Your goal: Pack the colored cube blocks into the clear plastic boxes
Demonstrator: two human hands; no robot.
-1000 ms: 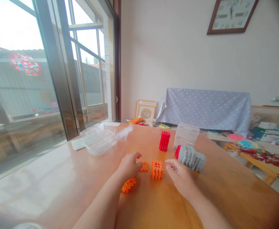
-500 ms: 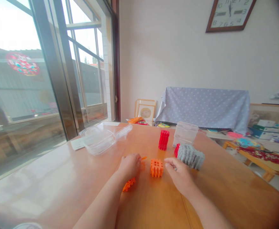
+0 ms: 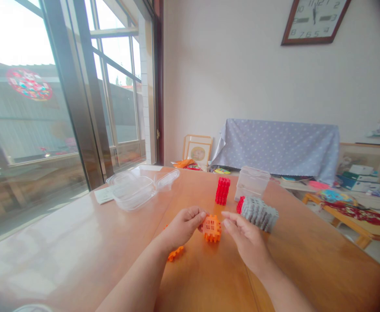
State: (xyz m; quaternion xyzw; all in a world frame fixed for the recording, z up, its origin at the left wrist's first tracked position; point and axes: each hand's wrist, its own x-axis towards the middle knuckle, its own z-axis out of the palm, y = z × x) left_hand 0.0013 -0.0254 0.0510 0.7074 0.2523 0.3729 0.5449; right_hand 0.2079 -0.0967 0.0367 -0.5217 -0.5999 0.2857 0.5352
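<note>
Orange block (image 3: 212,228) sits right between the two hands, low over the wooden table (image 3: 306,260). The left hand (image 3: 183,225) has its fingertips pinched narrow on the block's left edge. The right hand (image 3: 245,236) comes in from the other side with fingers loosely curled and the tips right at the block; can't tell if it really grips or just touches. A loose orange piece (image 3: 176,253) lies under the left wrist. Just past the right hand's fingers is a grey stack (image 3: 259,213), and a red stack (image 3: 222,191) stands upright beyond the block. Clear tubs (image 3: 134,190) are well off past the left hand.
</note>
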